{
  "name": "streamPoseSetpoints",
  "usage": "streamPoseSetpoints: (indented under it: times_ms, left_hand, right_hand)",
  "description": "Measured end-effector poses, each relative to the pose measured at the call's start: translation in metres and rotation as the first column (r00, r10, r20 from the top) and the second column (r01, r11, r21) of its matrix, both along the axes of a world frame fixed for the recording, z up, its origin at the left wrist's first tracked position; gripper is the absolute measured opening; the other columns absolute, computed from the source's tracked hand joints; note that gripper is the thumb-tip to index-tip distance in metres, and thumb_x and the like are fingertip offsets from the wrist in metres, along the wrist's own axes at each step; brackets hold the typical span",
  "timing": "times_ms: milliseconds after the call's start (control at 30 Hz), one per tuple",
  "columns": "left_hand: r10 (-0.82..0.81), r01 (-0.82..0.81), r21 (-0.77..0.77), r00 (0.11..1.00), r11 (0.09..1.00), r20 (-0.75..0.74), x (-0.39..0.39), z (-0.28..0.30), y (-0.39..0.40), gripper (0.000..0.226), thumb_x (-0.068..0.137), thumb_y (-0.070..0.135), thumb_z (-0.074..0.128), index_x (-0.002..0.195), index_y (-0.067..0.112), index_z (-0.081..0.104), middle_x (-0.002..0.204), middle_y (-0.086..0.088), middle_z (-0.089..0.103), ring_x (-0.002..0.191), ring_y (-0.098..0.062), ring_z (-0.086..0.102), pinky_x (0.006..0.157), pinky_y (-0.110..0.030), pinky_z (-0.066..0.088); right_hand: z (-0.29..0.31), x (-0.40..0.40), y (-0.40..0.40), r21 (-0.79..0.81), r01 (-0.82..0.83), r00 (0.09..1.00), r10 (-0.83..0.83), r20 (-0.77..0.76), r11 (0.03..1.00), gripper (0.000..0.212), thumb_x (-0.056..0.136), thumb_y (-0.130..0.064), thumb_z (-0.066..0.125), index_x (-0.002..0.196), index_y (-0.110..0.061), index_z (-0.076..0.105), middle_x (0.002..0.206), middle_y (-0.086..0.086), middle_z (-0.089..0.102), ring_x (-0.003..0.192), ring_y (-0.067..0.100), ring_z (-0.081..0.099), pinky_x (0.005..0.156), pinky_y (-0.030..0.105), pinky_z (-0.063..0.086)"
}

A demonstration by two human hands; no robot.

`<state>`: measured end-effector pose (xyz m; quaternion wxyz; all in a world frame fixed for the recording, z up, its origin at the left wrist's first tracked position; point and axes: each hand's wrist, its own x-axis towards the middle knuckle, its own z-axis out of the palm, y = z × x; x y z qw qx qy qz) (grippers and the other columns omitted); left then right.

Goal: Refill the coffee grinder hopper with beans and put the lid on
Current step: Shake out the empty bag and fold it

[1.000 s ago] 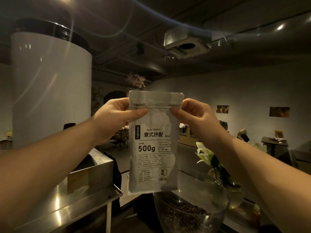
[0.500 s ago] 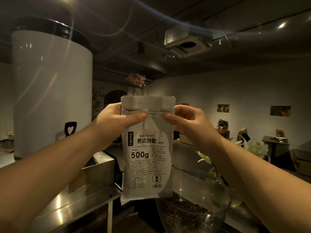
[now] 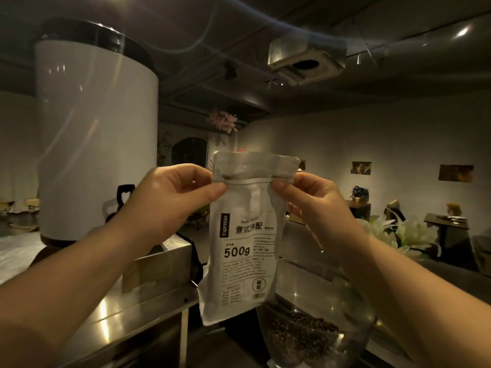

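Head view: my left hand [image 3: 170, 205] and right hand [image 3: 316, 205] pinch bean bag [image 3: 244, 251] top above hopper [image 3: 318, 322]; next, tear it open, then pour.

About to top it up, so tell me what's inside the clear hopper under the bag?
The hopper holds a low layer of dark coffee beans, with most of it unfilled. The bag covers its upper left rim, so that part is hidden.

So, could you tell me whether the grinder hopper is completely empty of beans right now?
No, a layer of dark beans lies in the bottom of the clear hopper.
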<state>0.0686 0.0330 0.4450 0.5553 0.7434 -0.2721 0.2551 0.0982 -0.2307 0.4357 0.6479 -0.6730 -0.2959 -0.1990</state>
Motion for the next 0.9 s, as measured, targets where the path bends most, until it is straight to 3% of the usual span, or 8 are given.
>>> streamPoseSetpoints:
  times_ms: [133, 267, 367, 467, 533, 633, 833, 900]
  left_hand:
    - [-0.022, 0.021, 0.023, 0.998, 1.0, 0.066, -0.01, -0.005, -0.005, 0.015, 0.092, 0.03, 0.076, 0.106, 0.033, 0.08, 0.097, 0.02, 0.084, 0.093, 0.003, 0.079, 0.07, -0.008, 0.058]
    - [0.01, -0.004, -0.053, 0.994, 0.999, 0.108, -0.014, -0.004, 0.007, 0.017, 0.096, 0.025, 0.073, 0.112, 0.027, 0.078, 0.1, 0.017, 0.084, 0.092, -0.002, 0.081, 0.07, -0.012, 0.06]
    - [0.0, 0.005, -0.065, 0.997, 0.998, 0.072, -0.016, -0.005, 0.019, 0.026, 0.087, 0.036, 0.071, 0.11, 0.027, 0.079, 0.099, 0.014, 0.085, 0.092, -0.004, 0.082, 0.071, -0.013, 0.061]
    - [0.025, -0.022, -0.07, 0.999, 0.997, 0.042, -0.015, -0.012, 0.026, 0.029, 0.085, 0.038, 0.069, 0.108, 0.024, 0.08, 0.097, 0.011, 0.086, 0.091, -0.005, 0.082, 0.07, -0.013, 0.061]
    - [0.03, -0.03, -0.098, 1.0, 0.995, 0.004, -0.012, -0.02, 0.031, 0.024, 0.092, 0.03, 0.071, 0.11, 0.019, 0.08, 0.098, 0.006, 0.086, 0.09, -0.011, 0.083, 0.07, -0.019, 0.064]
    - [0.019, -0.025, -0.122, 0.999, 0.992, -0.049, -0.011, -0.028, 0.039, 0.02, 0.094, 0.021, 0.071, 0.11, 0.015, 0.08, 0.095, -0.001, 0.086, 0.086, -0.018, 0.084, 0.069, -0.024, 0.065]
    - [-0.006, -0.01, -0.102, 0.988, 0.995, -0.155, -0.015, -0.036, 0.046, 0.019, 0.09, 0.022, 0.074, 0.106, 0.016, 0.081, 0.092, -0.003, 0.086, 0.082, -0.02, 0.084, 0.065, -0.023, 0.065]
    - [-0.021, 0.001, -0.098, 0.978, 0.995, -0.206, -0.016, -0.038, 0.048, 0.021, 0.086, 0.023, 0.076, 0.105, 0.019, 0.082, 0.094, -0.001, 0.086, 0.085, -0.017, 0.084, 0.065, -0.021, 0.064]
  right_hand:
    - [-0.004, -0.004, 0.018, 0.06, -0.095, 0.995, 0.095, -0.003, 0.994, 0.018, 0.098, -0.019, 0.071, 0.111, -0.009, 0.079, 0.113, 0.011, 0.084, 0.104, 0.026, 0.082, 0.084, 0.035, 0.066]
    - [0.0, -0.004, 0.03, 0.02, -0.13, 0.991, 0.129, 0.033, 0.991, 0.025, 0.095, -0.023, 0.072, 0.114, -0.008, 0.079, 0.118, 0.013, 0.083, 0.111, 0.03, 0.08, 0.095, 0.045, 0.066]
    - [-0.002, -0.005, 0.036, -0.029, -0.135, 0.989, 0.137, 0.057, 0.99, 0.015, 0.095, -0.02, 0.073, 0.105, -0.014, 0.081, 0.112, 0.008, 0.084, 0.108, 0.025, 0.081, 0.094, 0.04, 0.066]
    - [-0.007, -0.004, 0.041, -0.056, -0.106, 0.991, 0.11, 0.072, 0.993, 0.008, 0.099, -0.01, 0.07, 0.1, -0.011, 0.078, 0.1, 0.002, 0.085, 0.095, 0.014, 0.081, 0.081, 0.025, 0.063]
    - [-0.011, -0.003, 0.046, -0.079, -0.107, 0.993, 0.112, 0.05, 0.991, 0.008, 0.099, -0.012, 0.071, 0.103, -0.008, 0.078, 0.106, 0.006, 0.085, 0.101, 0.021, 0.081, 0.087, 0.036, 0.066]
    - [-0.013, 0.0, 0.05, -0.174, -0.165, 0.986, 0.16, -0.042, 0.971, 0.027, 0.097, -0.015, 0.074, 0.121, -0.003, 0.077, 0.122, 0.014, 0.082, 0.116, 0.034, 0.078, 0.105, 0.054, 0.062]
    - [-0.019, 0.003, 0.058, -0.244, -0.208, 0.977, 0.192, -0.087, 0.947, 0.031, 0.097, -0.009, 0.075, 0.127, -0.006, 0.077, 0.122, 0.009, 0.083, 0.115, 0.027, 0.08, 0.098, 0.037, 0.064]
    - [-0.023, 0.006, 0.059, -0.256, -0.178, 0.984, 0.169, -0.06, 0.95, 0.034, 0.094, -0.017, 0.076, 0.127, -0.008, 0.077, 0.121, 0.008, 0.083, 0.115, 0.026, 0.08, 0.099, 0.04, 0.064]
